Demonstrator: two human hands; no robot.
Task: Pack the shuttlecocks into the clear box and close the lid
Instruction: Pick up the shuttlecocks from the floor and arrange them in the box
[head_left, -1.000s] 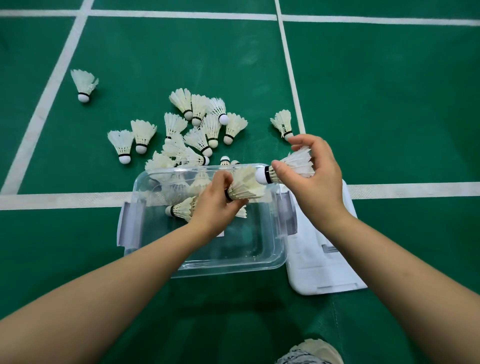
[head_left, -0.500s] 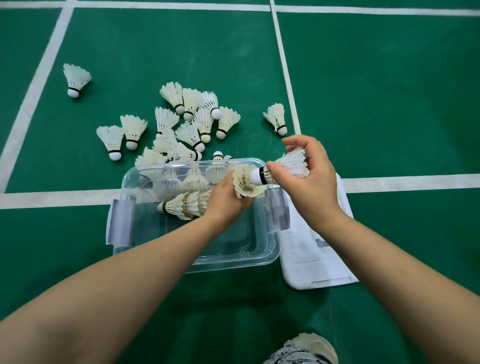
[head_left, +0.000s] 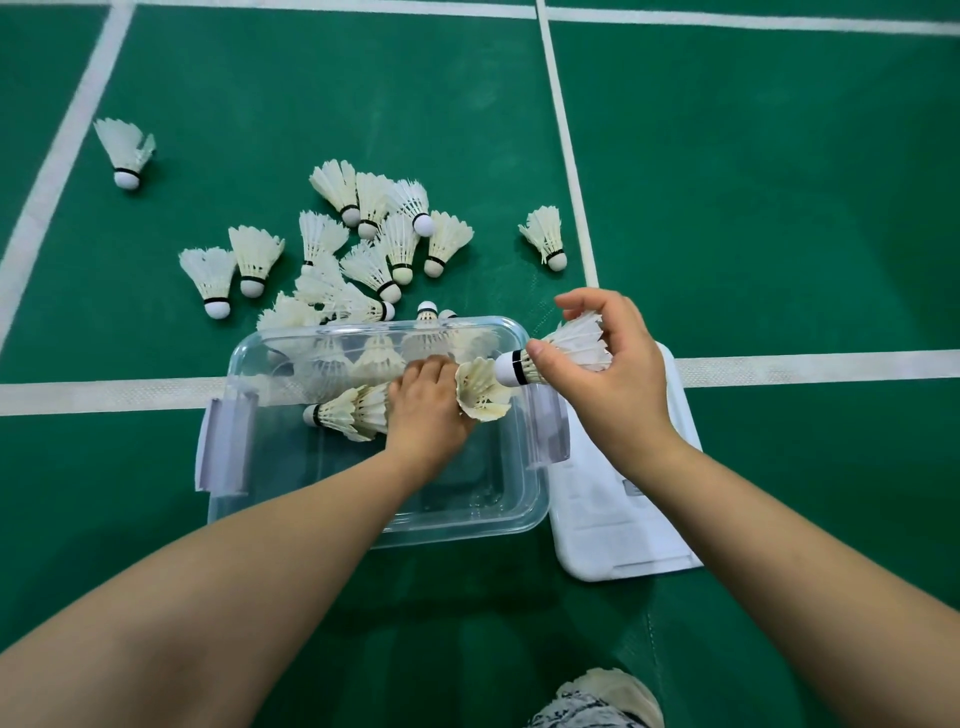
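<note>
Step in hand, by my read: nest held shuttlecock (head_left: 566, 351) into stack (head_left: 358, 413). Aim cork at open skirt, push straight, don't crush feathers

Your right hand (head_left: 618, 379) pinches its skirt, thumb by cork, above right rim of clear box (head_left: 223, 499). Your left hand (head_left: 426, 410) curls round stack, low inside box

Lid (head_left: 623, 530) off, lying right of box. Loose pile (head_left: 374, 244) on floor beyond

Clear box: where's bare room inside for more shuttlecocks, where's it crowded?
Free: near half of the clear box, between the left hand and the near wall. Crowded: the far half, where that hand grips a nested row and the right hand holds another shuttlecock; loose pile beyond the far rim.
</note>
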